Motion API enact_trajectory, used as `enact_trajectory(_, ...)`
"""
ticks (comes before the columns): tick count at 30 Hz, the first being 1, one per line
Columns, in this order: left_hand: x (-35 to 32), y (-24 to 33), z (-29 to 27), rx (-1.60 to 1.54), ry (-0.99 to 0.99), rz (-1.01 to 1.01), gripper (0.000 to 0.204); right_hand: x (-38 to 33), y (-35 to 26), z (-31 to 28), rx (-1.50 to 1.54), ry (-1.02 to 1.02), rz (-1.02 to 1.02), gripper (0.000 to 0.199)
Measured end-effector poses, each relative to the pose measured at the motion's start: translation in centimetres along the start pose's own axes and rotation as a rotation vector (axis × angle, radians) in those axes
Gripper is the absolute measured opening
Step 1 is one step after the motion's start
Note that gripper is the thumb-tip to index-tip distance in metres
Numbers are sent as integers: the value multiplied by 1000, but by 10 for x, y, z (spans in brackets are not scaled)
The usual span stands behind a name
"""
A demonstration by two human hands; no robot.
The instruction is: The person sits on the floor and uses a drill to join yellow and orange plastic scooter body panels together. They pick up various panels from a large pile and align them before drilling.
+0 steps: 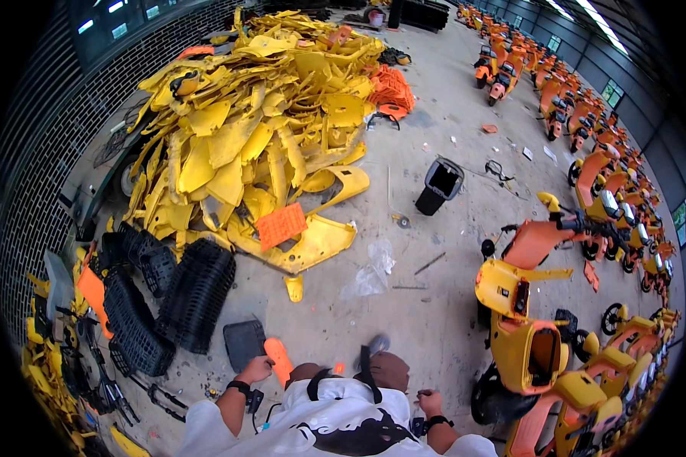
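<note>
Left hand (258, 369), right hand (430, 401) half-curled, grip unclear; rounded orange strip (279, 361), flat black panel (244, 344) near left.

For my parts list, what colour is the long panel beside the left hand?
The long panel is orange; best seen in the head view.

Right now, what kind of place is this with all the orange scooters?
It looks like a big warehouse, maybe for storing scooters and parts: there are long rows of orange scooters, a heap of yellow panels and stacked black baskets.
</note>
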State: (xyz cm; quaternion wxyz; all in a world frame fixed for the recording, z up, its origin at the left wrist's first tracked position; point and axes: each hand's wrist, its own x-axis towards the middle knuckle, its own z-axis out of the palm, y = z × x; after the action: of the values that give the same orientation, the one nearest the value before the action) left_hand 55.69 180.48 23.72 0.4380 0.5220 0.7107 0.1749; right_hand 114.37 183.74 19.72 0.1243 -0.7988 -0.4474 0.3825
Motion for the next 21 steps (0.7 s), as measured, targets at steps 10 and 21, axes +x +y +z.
enact_trajectory(10,157,69,17,-11,-268,-316,27,276,-133,-50,344,-382,268,24)
enact_trajectory(21,357,185,23,-304,26,-274,25,539,-388,-95,7,-323,-156,29)
